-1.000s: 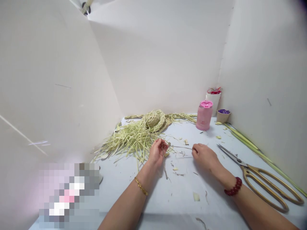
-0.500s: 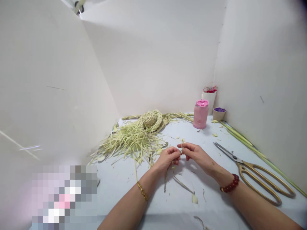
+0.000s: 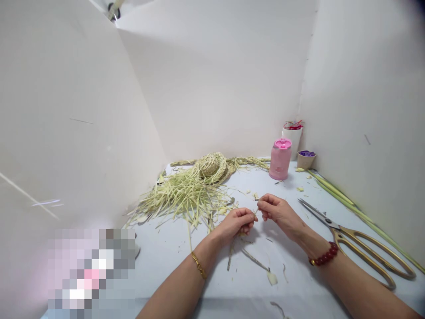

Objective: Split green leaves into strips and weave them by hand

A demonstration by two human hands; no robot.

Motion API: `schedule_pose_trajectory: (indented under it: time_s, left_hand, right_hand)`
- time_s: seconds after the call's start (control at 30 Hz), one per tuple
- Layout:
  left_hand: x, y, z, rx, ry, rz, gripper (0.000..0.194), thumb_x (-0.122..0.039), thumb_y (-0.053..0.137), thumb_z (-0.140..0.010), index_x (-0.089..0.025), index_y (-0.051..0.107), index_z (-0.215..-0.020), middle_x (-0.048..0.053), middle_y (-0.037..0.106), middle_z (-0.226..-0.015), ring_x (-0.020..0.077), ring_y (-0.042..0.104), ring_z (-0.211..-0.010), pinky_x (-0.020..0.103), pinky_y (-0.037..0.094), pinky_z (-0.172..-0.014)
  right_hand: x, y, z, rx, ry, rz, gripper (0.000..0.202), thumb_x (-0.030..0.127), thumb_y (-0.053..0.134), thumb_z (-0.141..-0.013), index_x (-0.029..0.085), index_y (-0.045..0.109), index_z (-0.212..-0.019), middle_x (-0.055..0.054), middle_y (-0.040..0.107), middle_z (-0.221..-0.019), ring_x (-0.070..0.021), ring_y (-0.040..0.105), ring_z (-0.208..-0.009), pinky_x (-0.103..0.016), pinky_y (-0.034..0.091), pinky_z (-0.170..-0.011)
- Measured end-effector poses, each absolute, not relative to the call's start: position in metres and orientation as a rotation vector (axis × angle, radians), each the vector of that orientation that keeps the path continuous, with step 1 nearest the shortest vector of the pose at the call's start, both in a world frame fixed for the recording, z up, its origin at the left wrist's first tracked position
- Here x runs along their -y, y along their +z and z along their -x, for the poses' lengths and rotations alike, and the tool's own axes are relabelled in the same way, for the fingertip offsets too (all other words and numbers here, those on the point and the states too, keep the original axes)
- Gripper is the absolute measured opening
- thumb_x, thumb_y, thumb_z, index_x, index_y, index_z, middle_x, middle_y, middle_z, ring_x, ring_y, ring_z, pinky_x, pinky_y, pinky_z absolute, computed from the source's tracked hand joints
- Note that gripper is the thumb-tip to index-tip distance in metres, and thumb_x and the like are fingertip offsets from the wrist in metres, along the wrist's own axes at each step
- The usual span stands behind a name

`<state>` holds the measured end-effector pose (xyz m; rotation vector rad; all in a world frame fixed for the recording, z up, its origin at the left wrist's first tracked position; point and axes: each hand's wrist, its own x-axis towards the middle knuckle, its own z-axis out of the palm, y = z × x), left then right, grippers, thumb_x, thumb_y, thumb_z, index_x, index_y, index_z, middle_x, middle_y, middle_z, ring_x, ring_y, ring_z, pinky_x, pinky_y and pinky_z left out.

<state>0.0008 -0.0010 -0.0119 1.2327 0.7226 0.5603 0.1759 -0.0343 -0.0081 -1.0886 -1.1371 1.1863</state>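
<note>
Two hands are showing closed fingertips over the table (image 3: pixel 219 283): the left hand (image 3: pixel 239 223) is pinching a thin strand (image 3: pixel 256 213), and the right hand (image 3: pixel 274 212) is pinching it too, the strand spanning their narrow gap. Straw (image 3: pixel 182 192) is lying heaped beyond the left hand. Scissors (image 3: pixel 336 227) are resting near the right hand; a pink bottle (image 3: pixel 280 161) is standing farther back.

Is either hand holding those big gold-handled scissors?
No, the scissors lie on the table, apart from the left hand and the right hand.
</note>
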Motion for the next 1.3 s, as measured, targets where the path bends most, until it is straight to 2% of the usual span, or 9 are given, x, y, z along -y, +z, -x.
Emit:
schedule_pose_trajectory:
  time_s: [0.17, 0.33, 0.4, 0.53, 0.6, 0.67, 0.8, 1.03, 1.3]
  left_hand:
    - [-0.002, -0.014, -0.001, -0.744, 0.656, -1.350, 0.030, -0.043, 0.067, -0.075, -0.014, 0.064, -0.079, 0.000, 0.055, -0.067, 0.0063, 0.044, -0.052, 0.022, 0.036, -0.056]
    - [-0.009, -0.011, 0.002, -1.059, 1.361, -1.558, 0.023, -0.034, 0.061, -0.080, -0.020, 0.067, -0.097, 0.006, 0.063, -0.097, 0.0150, 0.057, -0.088, 0.027, 0.042, -0.078]
    - [-0.008, -0.010, 0.003, -1.100, 1.493, -1.611, 0.021, -0.036, 0.057, -0.084, -0.020, 0.066, -0.095, 0.004, 0.063, -0.092, 0.0142, 0.056, -0.083, 0.026, 0.042, -0.075]
    - [0.004, -0.009, -0.003, -0.912, 1.078, -1.629, 0.039, -0.051, 0.051, -0.086, -0.015, 0.066, -0.078, 0.000, 0.057, -0.059, 0.0090, 0.045, -0.049, 0.023, 0.036, -0.052]
    - [0.009, -0.008, -0.006, -0.768, 0.829, -1.541, 0.048, -0.058, 0.052, -0.083, -0.013, 0.068, -0.079, 0.004, 0.062, -0.063, 0.0096, 0.051, -0.049, 0.023, 0.038, -0.052]
    - [0.012, -0.006, -0.008, -0.655, 0.729, -1.421, 0.052, -0.061, 0.053, -0.081, -0.012, 0.070, -0.091, 0.010, 0.069, -0.081, 0.0144, 0.062, -0.064, 0.025, 0.044, -0.060]
    - [0.009, 0.001, -0.003, -0.583, 0.814, -1.245, 0.051, -0.056, 0.061, -0.080, -0.015, 0.067, -0.108, 0.013, 0.068, -0.103, 0.0203, 0.063, -0.093, 0.030, 0.046, -0.078]
    - [0.001, 0.002, 0.005, -0.594, 0.898, -0.994, 0.032, -0.043, 0.076, -0.071, -0.016, 0.068, -0.086, 0.004, 0.063, -0.098, 0.0063, 0.053, -0.074, 0.017, 0.039, -0.062]
    - [-0.003, -0.001, 0.001, -0.668, 0.923, -0.840, 0.038, -0.036, 0.083, -0.062, -0.015, 0.057, -0.078, 0.000, 0.061, -0.078, 0.0020, 0.045, -0.055, 0.014, 0.036, -0.052]
  right_hand:
    - [0.033, -0.004, -0.180, 1.019, 1.088, 1.105, 0.029, 0.042, 0.071, -0.071, 0.016, 0.058, -0.072, 0.000, 0.063, -0.066, -0.0075, 0.047, -0.049, -0.023, 0.041, -0.051]
    - [0.029, 0.001, -0.190, 0.813, 0.901, 1.097, 0.028, 0.040, 0.072, -0.070, 0.015, 0.060, -0.077, -0.004, 0.068, -0.070, -0.0097, 0.053, -0.052, -0.023, 0.048, -0.050]
    - [0.031, 0.003, -0.189, 0.782, 0.767, 1.077, 0.027, 0.040, 0.069, -0.074, 0.016, 0.060, -0.081, -0.004, 0.068, -0.073, -0.0109, 0.056, -0.055, -0.025, 0.050, -0.052]
    - [0.045, 0.008, -0.171, 0.910, 0.508, 1.106, 0.023, 0.041, 0.059, -0.084, 0.018, 0.061, -0.086, -0.004, 0.069, -0.079, -0.0124, 0.060, -0.059, -0.026, 0.053, -0.056]
    - [0.053, 0.007, -0.161, 1.027, 0.443, 1.155, 0.021, 0.039, 0.056, -0.087, 0.019, 0.062, -0.087, -0.003, 0.069, -0.077, -0.0125, 0.061, -0.058, -0.027, 0.053, -0.058]
    - [0.058, 0.002, -0.153, 1.137, 0.382, 1.187, 0.019, 0.037, 0.055, -0.087, 0.020, 0.063, -0.087, -0.002, 0.069, -0.075, -0.0131, 0.062, -0.059, -0.027, 0.053, -0.060]
    - [0.060, -0.010, -0.148, 1.305, 0.275, 1.189, 0.015, 0.033, 0.055, -0.088, 0.021, 0.064, -0.087, 0.000, 0.068, -0.072, -0.0142, 0.064, -0.062, -0.026, 0.052, -0.063]
    - [0.056, -0.021, -0.142, 1.517, 0.311, 1.235, 0.014, 0.028, 0.048, -0.089, 0.023, 0.060, -0.084, 0.001, 0.066, -0.071, -0.0146, 0.062, -0.059, -0.026, 0.048, -0.062]
    - [0.055, -0.026, -0.141, 1.661, 0.301, 1.294, 0.015, 0.026, 0.042, -0.092, 0.024, 0.053, -0.081, -0.001, 0.063, -0.071, -0.0155, 0.059, -0.062, -0.027, 0.045, -0.064]
